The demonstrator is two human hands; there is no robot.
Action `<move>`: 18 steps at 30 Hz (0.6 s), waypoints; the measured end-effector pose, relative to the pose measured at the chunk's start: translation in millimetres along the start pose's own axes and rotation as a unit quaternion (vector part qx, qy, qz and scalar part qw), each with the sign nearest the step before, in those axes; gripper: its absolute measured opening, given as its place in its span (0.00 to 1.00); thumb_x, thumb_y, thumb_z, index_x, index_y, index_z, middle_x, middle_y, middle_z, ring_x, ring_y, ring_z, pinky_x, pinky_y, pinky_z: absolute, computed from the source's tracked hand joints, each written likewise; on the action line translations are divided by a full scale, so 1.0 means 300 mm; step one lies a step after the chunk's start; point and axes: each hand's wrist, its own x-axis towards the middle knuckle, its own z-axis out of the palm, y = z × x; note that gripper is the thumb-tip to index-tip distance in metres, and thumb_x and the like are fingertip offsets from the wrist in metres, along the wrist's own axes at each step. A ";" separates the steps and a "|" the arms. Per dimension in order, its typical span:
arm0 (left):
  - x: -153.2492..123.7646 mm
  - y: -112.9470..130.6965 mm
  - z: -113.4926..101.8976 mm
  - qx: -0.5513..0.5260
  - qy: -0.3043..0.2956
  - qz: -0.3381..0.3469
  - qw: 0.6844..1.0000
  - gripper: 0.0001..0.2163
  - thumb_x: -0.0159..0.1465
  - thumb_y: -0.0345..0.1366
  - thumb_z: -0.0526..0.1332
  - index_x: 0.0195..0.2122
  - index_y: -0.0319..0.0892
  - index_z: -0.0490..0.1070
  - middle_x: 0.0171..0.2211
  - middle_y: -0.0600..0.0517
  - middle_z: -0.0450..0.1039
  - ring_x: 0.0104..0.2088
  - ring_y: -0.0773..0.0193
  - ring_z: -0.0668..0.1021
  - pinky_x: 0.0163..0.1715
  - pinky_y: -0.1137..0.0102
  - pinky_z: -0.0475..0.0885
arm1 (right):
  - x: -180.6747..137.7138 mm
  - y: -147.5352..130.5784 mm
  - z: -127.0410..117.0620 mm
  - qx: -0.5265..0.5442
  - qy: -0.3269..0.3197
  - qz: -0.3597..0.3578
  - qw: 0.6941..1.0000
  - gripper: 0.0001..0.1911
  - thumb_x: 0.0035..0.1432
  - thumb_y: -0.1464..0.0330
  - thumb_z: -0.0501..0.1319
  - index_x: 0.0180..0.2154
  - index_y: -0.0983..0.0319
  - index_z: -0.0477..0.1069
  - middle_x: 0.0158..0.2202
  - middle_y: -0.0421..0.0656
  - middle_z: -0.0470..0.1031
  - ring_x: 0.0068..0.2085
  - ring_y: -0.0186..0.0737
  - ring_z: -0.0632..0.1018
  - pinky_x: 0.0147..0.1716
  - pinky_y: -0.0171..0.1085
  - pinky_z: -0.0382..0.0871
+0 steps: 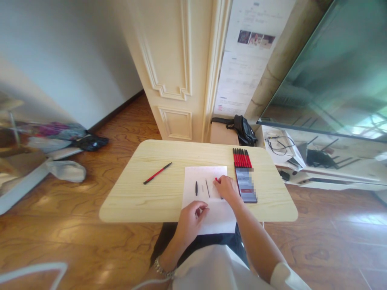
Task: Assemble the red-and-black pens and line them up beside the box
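My right hand (226, 187) is closed on a red pen barrel (216, 179) over the right side of a white sheet of paper (208, 217); most of the barrel is hidden by the fingers. My left hand (192, 215) rests at the paper's lower left, fingers curled with a gap to the thumb and nothing in them. On the paper lie a black pen part (196, 188), a small pale piece that looks like a spring (202, 187), and a thin dark refill (207, 188), side by side.
A whole red and black pen (157, 173) lies at an angle on the wooden table (127, 201). Several red pens (242, 158) stand in a row at the back right, above a phone (246, 185). Beyond the table are a black bag (244, 131) and a door (175, 80).
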 end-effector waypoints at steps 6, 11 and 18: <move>0.008 0.025 0.000 -0.028 0.002 -0.008 1.000 0.10 0.62 0.41 0.57 0.36 0.43 0.73 0.29 0.52 0.75 0.27 0.65 0.74 0.28 0.72 0.68 | -0.001 0.014 -0.037 0.076 0.004 -0.004 0.997 0.15 0.59 0.59 0.55 0.32 0.62 0.74 0.33 0.48 0.77 0.37 0.42 0.76 0.33 0.35 0.61; 0.026 0.054 0.004 -0.091 0.015 -0.027 0.995 0.12 0.63 0.43 0.56 0.41 0.42 0.73 0.36 0.48 0.77 0.32 0.62 0.77 0.31 0.71 0.72 | -0.066 0.018 -0.092 0.286 0.022 -0.087 0.954 0.14 0.59 0.60 0.53 0.34 0.62 0.73 0.27 0.40 0.74 0.29 0.36 0.73 0.29 0.32 0.62; 0.047 0.113 -0.002 -0.182 -0.003 -0.021 0.983 0.17 0.65 0.44 0.53 0.49 0.40 0.69 0.46 0.45 0.74 0.45 0.58 0.77 0.44 0.66 0.71 | -0.211 -0.041 -0.077 0.419 0.002 -0.143 0.897 0.11 0.58 0.63 0.57 0.39 0.60 0.73 0.38 0.43 0.75 0.36 0.36 0.74 0.29 0.31 0.66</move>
